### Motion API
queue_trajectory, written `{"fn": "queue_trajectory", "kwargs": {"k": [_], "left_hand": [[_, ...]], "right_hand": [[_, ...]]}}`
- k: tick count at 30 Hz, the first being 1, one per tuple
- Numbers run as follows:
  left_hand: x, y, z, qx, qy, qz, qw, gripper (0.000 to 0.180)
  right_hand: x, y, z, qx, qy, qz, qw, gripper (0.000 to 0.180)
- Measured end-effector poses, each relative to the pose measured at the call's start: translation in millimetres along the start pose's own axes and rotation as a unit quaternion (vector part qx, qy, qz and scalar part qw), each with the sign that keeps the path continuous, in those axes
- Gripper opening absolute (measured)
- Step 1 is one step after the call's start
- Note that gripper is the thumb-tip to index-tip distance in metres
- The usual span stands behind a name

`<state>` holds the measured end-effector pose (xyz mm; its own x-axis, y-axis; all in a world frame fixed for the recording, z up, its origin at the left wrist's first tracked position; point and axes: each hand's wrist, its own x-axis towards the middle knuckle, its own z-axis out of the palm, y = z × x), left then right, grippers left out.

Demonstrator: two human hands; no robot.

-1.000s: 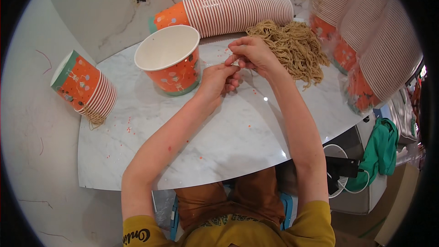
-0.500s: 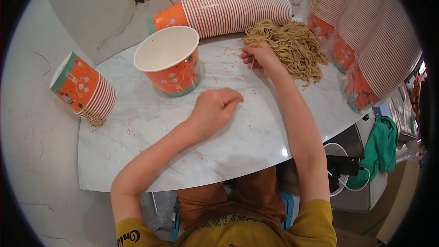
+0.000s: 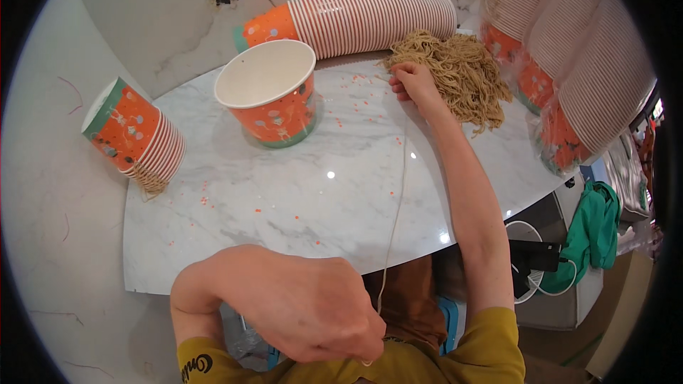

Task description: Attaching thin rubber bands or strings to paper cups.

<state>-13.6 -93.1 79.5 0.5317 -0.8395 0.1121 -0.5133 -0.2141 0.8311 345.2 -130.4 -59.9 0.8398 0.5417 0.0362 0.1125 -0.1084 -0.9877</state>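
Observation:
A thin beige string (image 3: 400,203) runs between my two hands over the table. My left hand (image 3: 320,306), closed on its near end, is close to my body beyond the table's front edge. By the left edge of a tangled heap of beige strings (image 3: 462,78), my right hand (image 3: 416,87) pinches the far end between its fingers. To the left of that hand stands an upright orange paper bucket (image 3: 277,115) with a white inside and a green base band. Small orange bits (image 3: 359,104) are scattered between the bucket and the hand.
A long stack of nested paper buckets (image 3: 370,23) lies along the wall. Leaning at the left edge is a smaller bucket stack (image 3: 135,135) with strings at its rim. Plastic-wrapped bucket stacks (image 3: 576,92) stand on the right. A green cloth (image 3: 589,238) hangs beside a white basket (image 3: 523,231).
My left hand has come from the middle of the table back toward my body, and the string now stretches out between the hands. My right hand has shifted slightly right.

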Motion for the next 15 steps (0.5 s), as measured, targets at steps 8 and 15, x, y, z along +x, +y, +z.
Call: {"fn": "queue_trajectory", "kwargs": {"k": [8,15], "left_hand": [[-33,-40,-45,0.262,0.196,-0.231,0.916,0.012],[-60,-74,-78,0.271,0.376,-0.401,0.791,0.016]], "right_hand": [[-43,-41,32,-0.342,-0.016,-0.143,0.929,0.028],[-65,-63,54,-0.412,-0.015,-0.239,0.879,0.027]]}}
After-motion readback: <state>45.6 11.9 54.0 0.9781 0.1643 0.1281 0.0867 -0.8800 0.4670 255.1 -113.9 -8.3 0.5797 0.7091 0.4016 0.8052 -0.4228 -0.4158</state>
